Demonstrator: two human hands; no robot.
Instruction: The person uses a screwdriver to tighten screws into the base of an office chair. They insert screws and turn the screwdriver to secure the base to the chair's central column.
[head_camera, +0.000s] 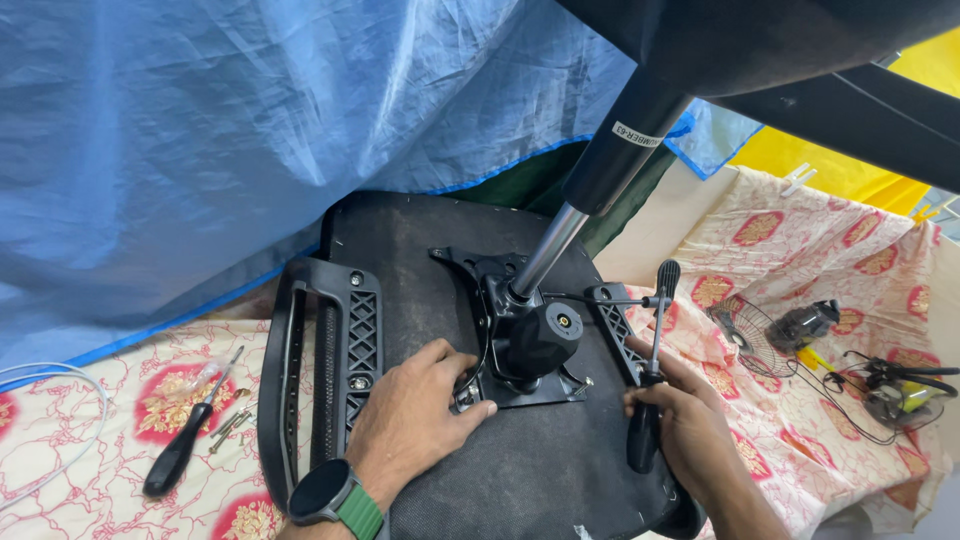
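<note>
An upturned chair seat (520, 470) lies on a cloth-covered surface (100, 440), its underside up. At the seat's middle sits a metal mechanism plate (520, 385), from which a gas-lift column (590, 190) rises toward the upper right. 1 armrest (320, 360) is at the seat's left edge. The left hand (415, 415) rests on the seat, touching the plate's left side. The right hand (680, 420), right of the plate, grips a screwdriver (652, 370) standing upright. Another screwdriver (185, 440) lies left of the armrest, screws (232, 422) beside it. A fan guard (750, 335) lies far right.
</note>
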